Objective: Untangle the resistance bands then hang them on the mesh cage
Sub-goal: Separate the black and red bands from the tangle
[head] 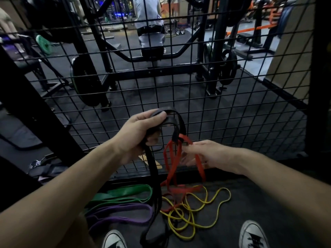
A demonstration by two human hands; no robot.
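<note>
while the left hand (pixel 138 135) grips the looped top of the black band (pixel 154 176) at centre frame, fingers and thumb curled round it, the right hand (pixel 207 154) sits just right of centre with fingers fairly straight, touching the red band (pixel 172 165); they are blurred, so i cannot tell whether they pinch it. the red band is threaded through the black loop and hangs down to the floor. the black band drops from the left hand to the floor (pixel 268 203) between the two shoes (pixel 253 235) at the bottom edge. on the floor at lower centre the red band's lower end lies tangled with the yellow band (pixel 206 204). to their left, the green band (pixel 123 192) and purple band (pixel 123 213) lie folded side by side, green nearer the cage. the mesh cage (pixel 215 97) fills the upper frame behind the hands, with no band on its wires. beyond it, at top centre, a person (pixel 148 20) sits among gym machines.
</note>
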